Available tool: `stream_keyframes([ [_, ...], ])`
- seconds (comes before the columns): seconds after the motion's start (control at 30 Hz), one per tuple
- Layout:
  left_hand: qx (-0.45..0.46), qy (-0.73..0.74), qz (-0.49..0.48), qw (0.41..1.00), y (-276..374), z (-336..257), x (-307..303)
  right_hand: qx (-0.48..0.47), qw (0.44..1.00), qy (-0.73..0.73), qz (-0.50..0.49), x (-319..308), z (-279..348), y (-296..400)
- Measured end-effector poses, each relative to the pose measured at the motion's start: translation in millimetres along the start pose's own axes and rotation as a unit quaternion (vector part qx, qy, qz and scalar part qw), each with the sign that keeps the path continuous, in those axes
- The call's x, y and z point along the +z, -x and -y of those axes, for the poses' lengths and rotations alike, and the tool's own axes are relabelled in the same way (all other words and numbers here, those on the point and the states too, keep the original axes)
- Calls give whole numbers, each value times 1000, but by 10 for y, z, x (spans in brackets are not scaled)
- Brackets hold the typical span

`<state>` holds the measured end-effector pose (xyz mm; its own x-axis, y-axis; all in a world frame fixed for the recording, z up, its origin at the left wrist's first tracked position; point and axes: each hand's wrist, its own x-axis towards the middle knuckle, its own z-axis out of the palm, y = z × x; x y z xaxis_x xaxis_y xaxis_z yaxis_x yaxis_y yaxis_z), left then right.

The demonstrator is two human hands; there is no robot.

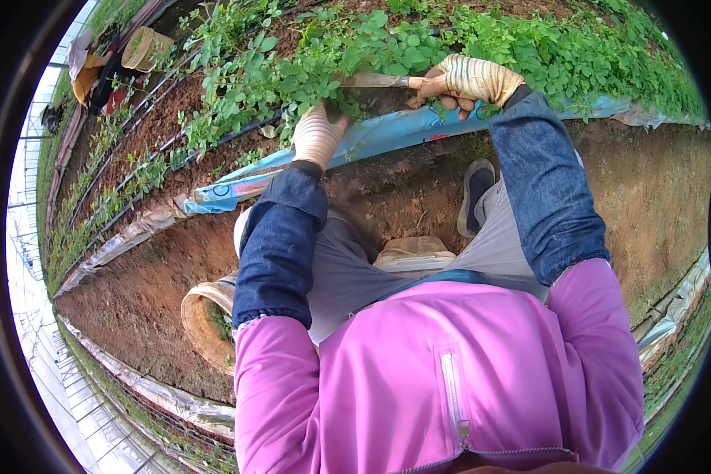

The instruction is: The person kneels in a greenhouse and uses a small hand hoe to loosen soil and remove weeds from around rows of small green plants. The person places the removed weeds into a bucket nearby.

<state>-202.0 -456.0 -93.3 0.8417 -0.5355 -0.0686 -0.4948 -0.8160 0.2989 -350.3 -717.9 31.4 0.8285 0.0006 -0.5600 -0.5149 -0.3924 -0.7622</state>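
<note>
My right hand [463, 85], in a striped knit glove with soiled fingers, is closed around the wooden handle of a knife-like tool [379, 80]. The flat metal blade points left into the leafy green plants [355, 50] at the bed's edge. My left hand [321, 131], gloved the same way, reaches in among the leaves just below and left of the blade tip. Its fingertips are hidden by foliage, so whether they grip a stem does not show. Blue plastic sheeting [391, 131] lines the bed's edge beneath both hands.
A dirt path [148, 296] runs below the bed. Beside my left leg stands a bucket [191, 308] with greenery inside, and a pale block-like object [415, 255] lies between my legs. At upper left a person [95, 77] bends by another bucket [147, 50].
</note>
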Motion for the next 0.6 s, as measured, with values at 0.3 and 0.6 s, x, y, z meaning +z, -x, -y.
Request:
stream_keyframes([
  [0.3, 121, -55, -47, 990, -8, -217, 58, -11, 994, -104, -29, 7, -93, -148],
  [0.6, 132, -81, 24, 988, -83, -360, -66, -8, 997, -66, -26, 65, -68, 4],
])
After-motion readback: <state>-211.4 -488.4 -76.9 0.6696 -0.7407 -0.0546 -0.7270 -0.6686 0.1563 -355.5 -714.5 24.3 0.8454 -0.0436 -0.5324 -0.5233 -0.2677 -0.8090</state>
